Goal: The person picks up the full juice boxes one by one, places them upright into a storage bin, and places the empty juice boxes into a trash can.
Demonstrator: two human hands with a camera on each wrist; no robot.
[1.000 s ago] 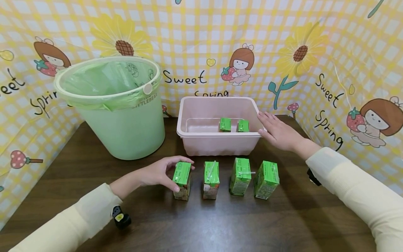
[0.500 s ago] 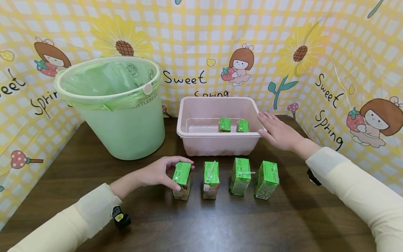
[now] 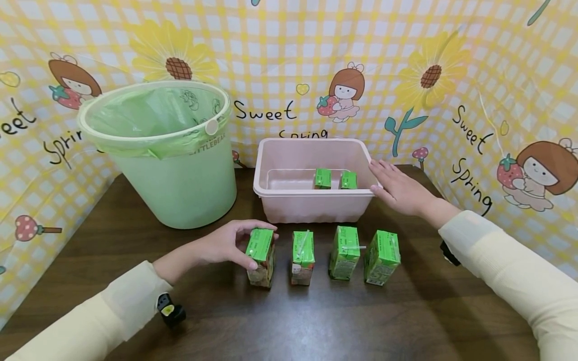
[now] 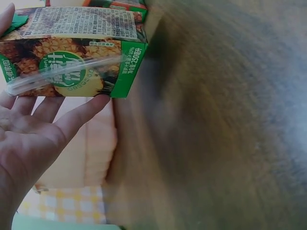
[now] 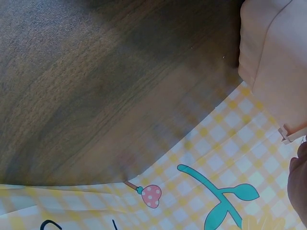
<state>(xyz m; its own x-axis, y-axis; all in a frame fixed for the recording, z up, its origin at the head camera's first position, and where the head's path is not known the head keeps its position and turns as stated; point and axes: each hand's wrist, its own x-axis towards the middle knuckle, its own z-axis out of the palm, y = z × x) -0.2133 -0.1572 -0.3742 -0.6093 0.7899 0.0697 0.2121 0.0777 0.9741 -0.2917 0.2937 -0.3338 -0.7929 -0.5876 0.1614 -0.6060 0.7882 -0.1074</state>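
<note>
My left hand (image 3: 220, 245) grips a green-topped juice box (image 3: 262, 246), thumb on the near side and fingers round the far side. Up close in the left wrist view, pineapple pictures and a wrapped straw (image 4: 67, 74) show on that juice box. Whether its base touches the table is hard to tell. To its right stand three more upright juice boxes (image 3: 302, 250). My right hand (image 3: 399, 188) rests with straight fingers against the right rim of a pale pink bin (image 3: 311, 206). Inside the bin are two green-topped juice boxes (image 3: 322, 178).
A tall green bucket (image 3: 180, 185) lined with a translucent green bag stands at the back left, beside the pink bin. Patterned yellow-checked cloth (image 3: 280, 60) walls off the back and sides of the dark wooden table (image 3: 289, 321).
My left hand and the gripped juice box have risen slightly, and the box has tilted a little. My right hand and the other boxes stay where they were.
</note>
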